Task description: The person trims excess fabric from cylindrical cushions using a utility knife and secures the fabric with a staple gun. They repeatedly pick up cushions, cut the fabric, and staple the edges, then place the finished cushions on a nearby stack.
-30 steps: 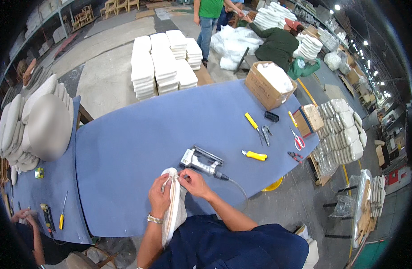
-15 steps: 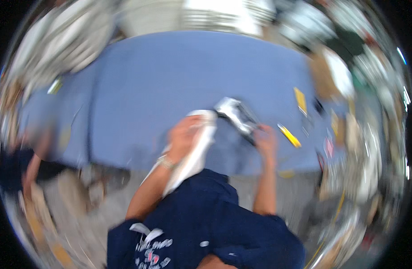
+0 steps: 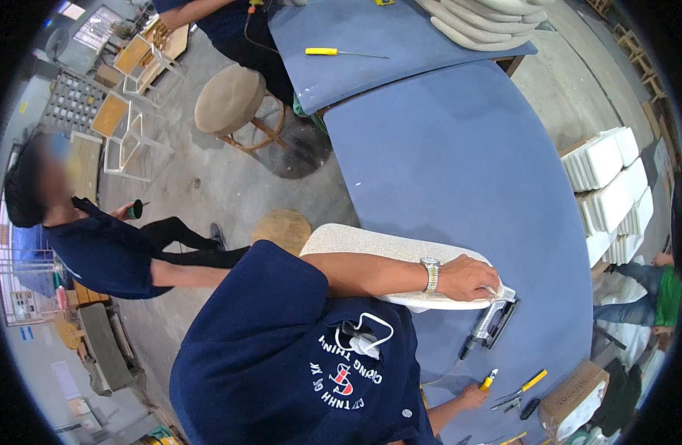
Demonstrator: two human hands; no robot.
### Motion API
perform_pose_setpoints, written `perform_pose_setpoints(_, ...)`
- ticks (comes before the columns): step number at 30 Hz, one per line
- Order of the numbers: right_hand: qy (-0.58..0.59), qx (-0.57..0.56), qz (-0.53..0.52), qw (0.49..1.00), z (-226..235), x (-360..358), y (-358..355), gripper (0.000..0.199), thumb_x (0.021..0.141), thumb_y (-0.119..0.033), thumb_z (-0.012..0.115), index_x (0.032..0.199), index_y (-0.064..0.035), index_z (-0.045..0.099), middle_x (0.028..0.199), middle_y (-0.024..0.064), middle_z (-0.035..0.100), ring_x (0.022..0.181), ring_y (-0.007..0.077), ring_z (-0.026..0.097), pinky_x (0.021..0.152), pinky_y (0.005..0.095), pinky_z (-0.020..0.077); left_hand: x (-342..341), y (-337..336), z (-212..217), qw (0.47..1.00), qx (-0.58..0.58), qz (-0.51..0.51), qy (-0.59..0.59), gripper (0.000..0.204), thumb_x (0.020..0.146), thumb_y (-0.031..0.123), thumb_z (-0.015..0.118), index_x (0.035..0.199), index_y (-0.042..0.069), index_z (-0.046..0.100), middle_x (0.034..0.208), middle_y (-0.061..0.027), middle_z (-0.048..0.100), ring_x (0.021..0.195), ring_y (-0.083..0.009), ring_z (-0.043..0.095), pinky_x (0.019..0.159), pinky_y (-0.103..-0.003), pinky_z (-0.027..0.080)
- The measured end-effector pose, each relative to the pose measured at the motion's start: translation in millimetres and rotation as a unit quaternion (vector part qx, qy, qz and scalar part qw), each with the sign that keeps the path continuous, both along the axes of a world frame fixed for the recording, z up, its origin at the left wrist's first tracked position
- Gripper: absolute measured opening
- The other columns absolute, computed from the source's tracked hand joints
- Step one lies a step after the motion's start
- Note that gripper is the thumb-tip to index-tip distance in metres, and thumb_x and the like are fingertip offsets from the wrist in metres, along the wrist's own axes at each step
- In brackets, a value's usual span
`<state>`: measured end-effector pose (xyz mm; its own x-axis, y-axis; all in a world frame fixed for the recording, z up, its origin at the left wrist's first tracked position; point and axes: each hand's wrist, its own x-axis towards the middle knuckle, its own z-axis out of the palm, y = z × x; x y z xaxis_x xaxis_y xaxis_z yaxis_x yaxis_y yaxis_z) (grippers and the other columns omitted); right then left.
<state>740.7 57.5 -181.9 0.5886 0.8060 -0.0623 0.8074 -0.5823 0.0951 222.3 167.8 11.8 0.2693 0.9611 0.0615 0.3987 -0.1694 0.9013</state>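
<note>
A seat pad (image 3: 371, 245) covered in pale speckled fabric lies along the near edge of the blue table (image 3: 460, 148). My left hand (image 3: 466, 279), with a metal watch at the wrist, pinches fabric at the pad's far right end. A silver-and-black staple gun (image 3: 491, 325) lies by that end, a thin hose trailing from it. My right hand (image 3: 471, 397) is lower on the table, its fingers closed at a short yellow-handled tool (image 3: 489, 380). The tool's exact kind is unclear.
Beside my right hand lie another yellow-handled tool (image 3: 532, 381), a black object (image 3: 530, 408) and a cardboard box (image 3: 578, 400). White pads (image 3: 604, 189) are stacked beyond the table. A co-worker (image 3: 103, 245) stands at left near a round stool (image 3: 230, 100). Another sits at the adjoining table.
The view has swung left, showing the floor and co-workers. My right hand has let go of the staple gun and moved to the yellow-handled tool. My left hand remains on the pad.
</note>
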Motion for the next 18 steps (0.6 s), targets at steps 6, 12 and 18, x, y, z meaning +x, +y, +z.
perform_pose_setpoints(6, -0.020, 0.001, 0.068, 0.997, 26.3, -17.0, 9.1, 0.033, 0.083, -0.025, 0.065, 0.111, -0.0059, 0.066, 0.102, 0.0200, 0.070, 0.096, 0.0408, 0.067, 0.084, 0.0538, 0.0529, 4.4, -1.7, -5.4, 1.000, 0.022, 0.004, -0.010, 0.026, 0.095, 0.029, 0.062, 0.110, 0.010, 0.072, 0.119, -0.0041, 0.070, 0.111, -0.0255, 0.066, 0.087, -0.044, 0.053)
perform_pose_setpoints(12, 0.004, 0.016, 0.083, 0.996, 15.2, -14.2, 8.2, 0.034, 0.087, -0.031, 0.069, 0.107, -0.0031, 0.071, 0.100, 0.0184, 0.073, 0.090, 0.0393, 0.070, 0.077, 0.0508, 0.0546, 1.5, -5.3, -11.3, 0.999, 0.035, 0.015, -0.017, 0.025, 0.092, 0.026, 0.063, 0.108, 0.009, 0.072, 0.118, -0.0066, 0.071, 0.109, -0.0281, 0.067, 0.088, -0.045, 0.054)
perform_pose_setpoints(18, 0.154, 0.053, 0.077, 0.984, 19.3, -15.1, -9.8, 0.036, 0.088, -0.033, 0.073, 0.105, -0.0019, 0.070, 0.096, 0.0202, 0.073, 0.088, 0.0395, 0.070, 0.078, 0.0500, 0.0541, -6.0, -4.1, -19.4, 0.994, 0.013, 0.033, -0.099, 0.031, 0.095, 0.024, 0.062, 0.121, 0.010, 0.071, 0.126, -0.0122, 0.069, 0.117, -0.0310, 0.064, 0.105, -0.042, 0.048)
